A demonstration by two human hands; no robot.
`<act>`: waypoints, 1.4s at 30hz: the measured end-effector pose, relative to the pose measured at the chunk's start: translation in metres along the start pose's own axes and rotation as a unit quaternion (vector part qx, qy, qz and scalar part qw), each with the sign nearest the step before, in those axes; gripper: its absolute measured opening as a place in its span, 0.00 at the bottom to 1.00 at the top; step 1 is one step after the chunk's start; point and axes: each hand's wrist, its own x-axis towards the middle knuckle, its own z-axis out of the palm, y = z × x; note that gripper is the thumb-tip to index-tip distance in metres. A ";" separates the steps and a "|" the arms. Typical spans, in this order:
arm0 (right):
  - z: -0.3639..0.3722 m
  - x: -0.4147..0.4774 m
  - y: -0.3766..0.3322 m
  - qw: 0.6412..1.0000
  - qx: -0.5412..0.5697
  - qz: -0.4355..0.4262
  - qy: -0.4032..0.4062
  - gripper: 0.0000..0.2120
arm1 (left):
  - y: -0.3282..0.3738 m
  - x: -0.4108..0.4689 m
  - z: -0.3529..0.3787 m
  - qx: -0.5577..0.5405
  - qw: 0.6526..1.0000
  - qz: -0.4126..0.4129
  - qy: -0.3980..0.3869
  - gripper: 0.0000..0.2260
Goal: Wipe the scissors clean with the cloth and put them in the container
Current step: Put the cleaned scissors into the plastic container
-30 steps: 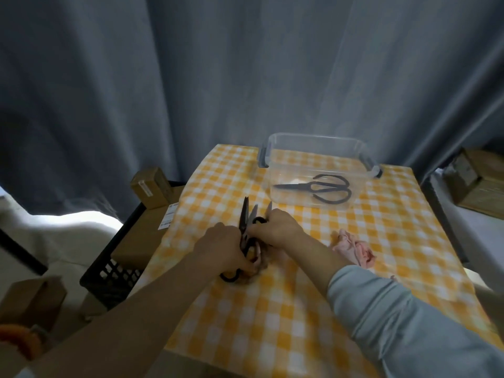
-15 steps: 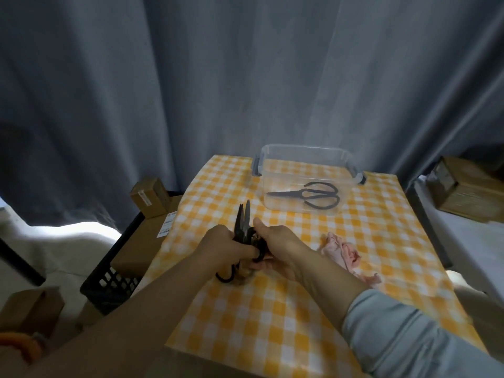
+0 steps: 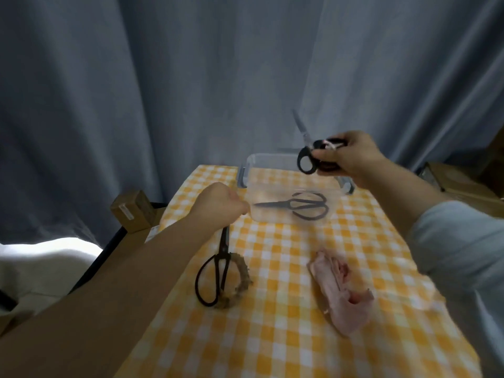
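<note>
Scissors [image 3: 311, 145] with thick black handles are up in the air over the far rim of the clear container [image 3: 246, 170]. Their blades are spread wide and point up and away from the right grip [image 3: 351, 156], which is clamped round the handle loops. They look like rigid steel, weighted toward the blade end, so I judge the loops the safe hold. The open blades are the hazard, and closing them before lowering would keep the points off the container's wall. Directly below that grip a second pair [image 3: 297, 205] lies flat on the container's floor, blades toward the left grip [image 3: 221, 205], with room left on the far side. The left grip hovers with fingers curled just beside the container's near wall, over the blade tip of a third pair [image 3: 223, 244] lying on the checked worktop [image 3: 272, 336]; whether it pinches that tip I cannot tell. That pair's handles rest on a rough brownish pad [image 3: 242, 282]. The pink cloth [image 3: 341, 290], limp and crumpled, lies under the right forearm, well apart from both grips. Outward of the left grip the worktop's edge drops to a black crate [image 3: 109, 248] and a cardboard box [image 3: 131, 211]. A curtain [image 3: 191, 77] hangs close behind the container.
</note>
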 end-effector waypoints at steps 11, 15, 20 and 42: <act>0.038 0.093 0.034 0.939 -0.332 0.026 -0.082 0.15 | -0.051 0.036 0.031 0.334 0.935 -0.028 -0.112 0.18; 0.052 0.106 0.052 0.917 -0.384 0.049 -0.092 0.19 | -0.062 0.035 0.040 0.360 0.922 -0.033 -0.138 0.20; 0.059 0.092 0.047 0.865 -0.498 -0.056 0.000 0.21 | -0.072 0.041 0.043 0.289 0.949 -0.085 -0.096 0.17; 0.018 -0.040 0.007 0.983 -0.059 -0.031 -0.174 0.20 | 0.052 0.012 0.011 -0.350 0.935 -0.027 0.045 0.08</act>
